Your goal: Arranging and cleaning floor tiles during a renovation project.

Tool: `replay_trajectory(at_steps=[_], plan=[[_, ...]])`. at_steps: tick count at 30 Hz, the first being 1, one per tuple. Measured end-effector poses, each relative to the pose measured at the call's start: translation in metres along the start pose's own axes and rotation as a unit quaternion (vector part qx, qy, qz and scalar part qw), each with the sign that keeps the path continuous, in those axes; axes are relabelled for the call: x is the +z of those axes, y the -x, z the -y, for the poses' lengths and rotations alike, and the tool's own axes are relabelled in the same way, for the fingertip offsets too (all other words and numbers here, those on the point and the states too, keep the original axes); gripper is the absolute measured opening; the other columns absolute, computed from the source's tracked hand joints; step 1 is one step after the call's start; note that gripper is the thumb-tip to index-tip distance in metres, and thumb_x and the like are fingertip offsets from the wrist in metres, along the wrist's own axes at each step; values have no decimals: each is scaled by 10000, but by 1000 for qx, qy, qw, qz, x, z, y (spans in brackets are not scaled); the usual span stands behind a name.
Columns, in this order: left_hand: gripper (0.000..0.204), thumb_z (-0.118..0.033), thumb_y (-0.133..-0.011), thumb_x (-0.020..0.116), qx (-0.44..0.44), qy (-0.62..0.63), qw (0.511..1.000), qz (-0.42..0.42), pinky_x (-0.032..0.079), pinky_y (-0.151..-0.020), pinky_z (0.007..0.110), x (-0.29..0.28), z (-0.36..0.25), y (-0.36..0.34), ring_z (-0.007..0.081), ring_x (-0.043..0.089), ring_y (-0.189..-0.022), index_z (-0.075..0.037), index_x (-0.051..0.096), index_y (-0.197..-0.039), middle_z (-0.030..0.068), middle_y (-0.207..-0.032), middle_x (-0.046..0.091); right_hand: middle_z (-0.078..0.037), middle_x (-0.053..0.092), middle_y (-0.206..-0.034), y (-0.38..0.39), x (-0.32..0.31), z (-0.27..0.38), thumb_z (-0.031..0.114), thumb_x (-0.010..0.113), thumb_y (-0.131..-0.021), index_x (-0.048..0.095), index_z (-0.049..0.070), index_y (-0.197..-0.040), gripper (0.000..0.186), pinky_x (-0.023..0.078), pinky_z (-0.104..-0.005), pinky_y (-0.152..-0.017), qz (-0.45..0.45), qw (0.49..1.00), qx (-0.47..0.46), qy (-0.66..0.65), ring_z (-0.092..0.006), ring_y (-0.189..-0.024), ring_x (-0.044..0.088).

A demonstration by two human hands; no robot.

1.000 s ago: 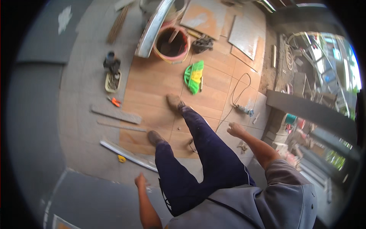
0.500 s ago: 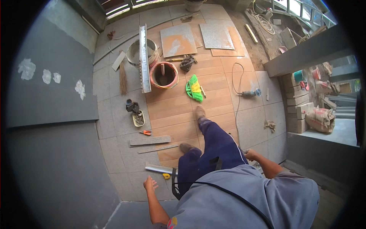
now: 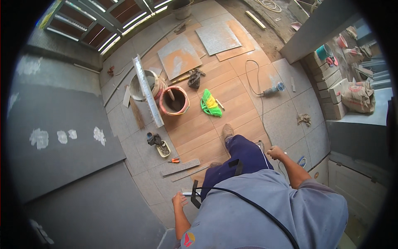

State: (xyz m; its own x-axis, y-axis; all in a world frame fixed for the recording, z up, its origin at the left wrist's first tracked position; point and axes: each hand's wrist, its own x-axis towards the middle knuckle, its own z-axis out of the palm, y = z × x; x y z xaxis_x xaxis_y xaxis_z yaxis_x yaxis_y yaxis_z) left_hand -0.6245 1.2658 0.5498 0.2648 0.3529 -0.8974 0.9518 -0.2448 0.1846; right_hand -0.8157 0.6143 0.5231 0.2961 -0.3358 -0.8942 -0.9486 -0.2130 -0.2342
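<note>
My left hand (image 3: 179, 200) hangs low beside my body, its fingers loosely apart, with nothing seen in it. Close to it a pale metal bar (image 3: 187, 192) lies on the floor, partly hidden by my hand and clothing. My right hand (image 3: 275, 152) is at my right side with the fingers curled closed; whatever they hold, if anything, is hidden. Just beyond it shows a small greyish object (image 3: 260, 145), too unclear to name. A green and yellow broom head (image 3: 211, 103) lies on the wood-look tiles ahead of my foot.
Ahead left stand a reddish bucket (image 3: 174, 101) and a mortar bucket (image 3: 137, 85) with a long metal straightedge (image 3: 148, 91) across it. A corded power tool (image 3: 273, 89) lies right. Loose tiles (image 3: 179, 57), tile strips (image 3: 180, 167) and orange-handled pliers (image 3: 174, 160) lie about; a pillar (image 3: 319, 31) rises right.
My view has turned, and the floor things appear tilted. My left hand, spread before, is now nearer my body with its fingers more curled. My right hand has moved forward a little.
</note>
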Motion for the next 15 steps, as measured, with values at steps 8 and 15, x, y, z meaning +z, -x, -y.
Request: replay_trajectory(at_steps=[8, 15], plan=[[534, -433, -950, 598, 43, -78, 995, 36, 578, -776, 590, 46, -93, 15, 411, 655, -1000, 22, 563, -1227, 260, -1174, 613, -136, 683, -758, -35, -57, -3, 198, 623, -825, 714, -77, -1008, 343, 541, -346, -521, -90, 989, -13, -118, -206, -575, 636], [447, -416, -955, 588, 51, -162, 983, 72, 587, -733, 573, 65, -185, -26, 395, 654, -973, -6, 573, -1134, 254, -1143, 616, -126, 676, -778, 0, -39, -31, 184, 628, -830, 710, -58, -998, 306, 529, -321, -501, -131, 961, 61, -234, -187, -588, 627]])
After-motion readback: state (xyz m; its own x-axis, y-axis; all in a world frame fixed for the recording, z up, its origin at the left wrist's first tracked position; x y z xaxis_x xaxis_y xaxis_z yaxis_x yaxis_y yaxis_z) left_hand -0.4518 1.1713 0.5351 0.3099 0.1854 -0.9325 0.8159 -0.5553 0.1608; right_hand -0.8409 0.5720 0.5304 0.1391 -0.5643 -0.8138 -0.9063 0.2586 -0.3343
